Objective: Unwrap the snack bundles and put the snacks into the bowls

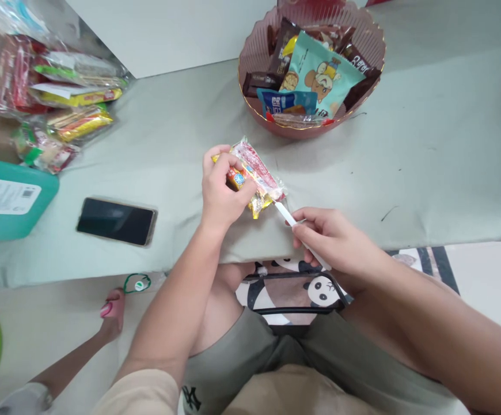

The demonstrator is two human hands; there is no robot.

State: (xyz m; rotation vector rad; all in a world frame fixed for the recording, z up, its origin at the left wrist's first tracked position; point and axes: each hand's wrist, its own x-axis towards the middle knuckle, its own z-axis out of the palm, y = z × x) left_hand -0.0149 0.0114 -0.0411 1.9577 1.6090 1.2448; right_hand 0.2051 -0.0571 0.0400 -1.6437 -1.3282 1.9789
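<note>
My left hand (pixel 227 187) is closed on a clear-wrapped snack packet (pixel 257 164), pressing it against the cloth-covered table. The packet is red on its far side and yellow with a small blue mark on the near side. My right hand (pixel 326 236) grips a slim white-handled knife (pixel 285 214), held at a slant. Its narrow tip meets the packet's near right corner; whether it has cut the wrap I cannot tell. Fingers hide part of the packet's yellow side.
Beyond my hands stands a pink ribbed bowl (pixel 250 112) of wrapped snacks. A phone (pixel 116 221) lies to the left, beside a teal container (pixel 30 202). More snack packets (pixel 78 95) are piled at the far left. Another person's leg (pixel 75 351) shows below the table.
</note>
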